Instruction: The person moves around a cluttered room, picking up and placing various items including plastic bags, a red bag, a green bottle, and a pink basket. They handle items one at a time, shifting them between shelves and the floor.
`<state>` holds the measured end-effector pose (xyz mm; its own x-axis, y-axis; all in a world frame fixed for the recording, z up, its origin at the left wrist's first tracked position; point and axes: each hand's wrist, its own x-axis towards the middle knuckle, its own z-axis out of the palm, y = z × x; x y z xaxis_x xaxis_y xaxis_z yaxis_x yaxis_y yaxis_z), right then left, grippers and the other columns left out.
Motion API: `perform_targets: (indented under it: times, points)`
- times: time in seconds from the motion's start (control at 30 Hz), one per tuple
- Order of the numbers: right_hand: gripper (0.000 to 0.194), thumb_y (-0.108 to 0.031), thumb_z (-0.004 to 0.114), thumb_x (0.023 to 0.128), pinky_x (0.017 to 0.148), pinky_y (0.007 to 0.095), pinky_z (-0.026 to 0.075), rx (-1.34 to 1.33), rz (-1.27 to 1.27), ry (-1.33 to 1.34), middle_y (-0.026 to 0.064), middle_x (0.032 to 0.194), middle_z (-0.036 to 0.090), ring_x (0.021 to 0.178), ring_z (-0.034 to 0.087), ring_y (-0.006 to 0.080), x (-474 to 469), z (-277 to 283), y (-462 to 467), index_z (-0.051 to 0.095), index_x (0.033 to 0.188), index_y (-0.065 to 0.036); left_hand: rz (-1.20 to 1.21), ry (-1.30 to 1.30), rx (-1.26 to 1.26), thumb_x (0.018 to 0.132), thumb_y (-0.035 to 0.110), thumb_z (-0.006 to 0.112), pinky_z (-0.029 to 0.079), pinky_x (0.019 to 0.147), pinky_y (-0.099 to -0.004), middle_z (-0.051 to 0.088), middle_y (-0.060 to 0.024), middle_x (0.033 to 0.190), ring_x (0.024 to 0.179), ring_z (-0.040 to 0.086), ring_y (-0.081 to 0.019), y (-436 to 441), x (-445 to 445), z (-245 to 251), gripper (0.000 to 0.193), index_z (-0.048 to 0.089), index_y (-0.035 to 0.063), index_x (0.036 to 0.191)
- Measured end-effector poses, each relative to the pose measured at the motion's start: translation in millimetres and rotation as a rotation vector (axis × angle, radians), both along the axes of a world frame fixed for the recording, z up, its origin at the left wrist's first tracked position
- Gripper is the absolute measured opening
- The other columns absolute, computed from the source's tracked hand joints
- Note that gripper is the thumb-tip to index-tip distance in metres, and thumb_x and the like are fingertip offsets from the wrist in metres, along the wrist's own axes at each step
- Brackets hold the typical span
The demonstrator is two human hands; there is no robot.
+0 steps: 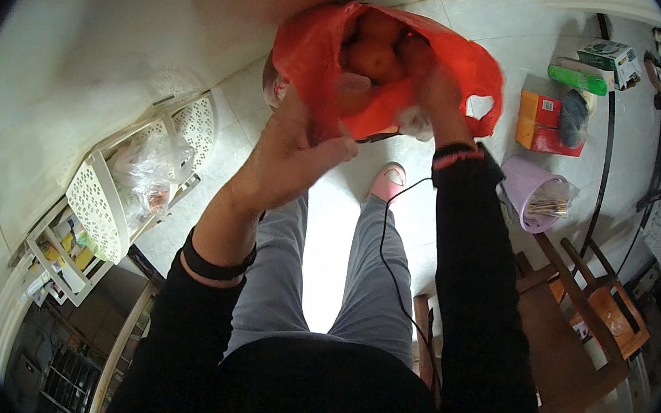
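A red plastic bag [311, 51] stands with its mouth spread wide at the top middle. Inside lie several round orange fruits [375, 58]. My left hand [297, 147] holds the bag's near left side; its fingers are partly behind the thin plastic and its thumb points right. At the right of the mouth is my right hand [440, 100], blurred, with its fingers reaching in beside the fruit. Shadow hides what those fingers grasp. Some crumpled clear plastic [416, 123] shows under the right wrist. What supports the bag is mostly hidden.
To the left, a white perforated rack [101, 205] holds a clear plastic bag [151, 168]. On the right are a purple wastebasket [517, 182], an orange-and-red box [537, 132], a green cylinder [577, 80] and a wooden chair [559, 349]. A black cable [384, 243] hangs from my right sleeve.
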<state>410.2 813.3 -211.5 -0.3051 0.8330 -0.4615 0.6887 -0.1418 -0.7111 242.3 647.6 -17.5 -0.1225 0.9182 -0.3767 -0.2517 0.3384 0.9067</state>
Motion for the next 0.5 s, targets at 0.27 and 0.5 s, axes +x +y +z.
perform_targets:
  times: [0.27,0.5]
  points:
    - [0.052,-0.049,0.051,0.088,0.088,0.0383,0.047,0.168,0.286,-0.263,0.0142,0.113,0.064,0.108,0.059,0.0285,-14.5,-45.6,25.5,0.052,0.125,-0.013,0.058,-0.016,0.080,0.078,-0.005,0.058,0.045,0.076,-0.0258,0.056,-0.0053,0.107,0.082,0.054,-0.0102,-5.7,8.4,-17.3,0.052,0.044,0.0037,0.126]
    - [0.050,-0.044,0.052,0.088,0.083,0.0455,0.050,0.022,0.040,0.094,0.0212,0.112,0.061,0.101,0.060,0.0386,-16.4,-60.3,4.9,0.052,0.119,-0.006,-0.051,0.081,0.097,0.080,-0.007,0.055,0.048,0.079,-0.0289,0.045,-0.0182,0.134,0.085,0.060,-0.0137,-3.8,0.9,-19.1,0.067,0.026,0.0036,0.139]
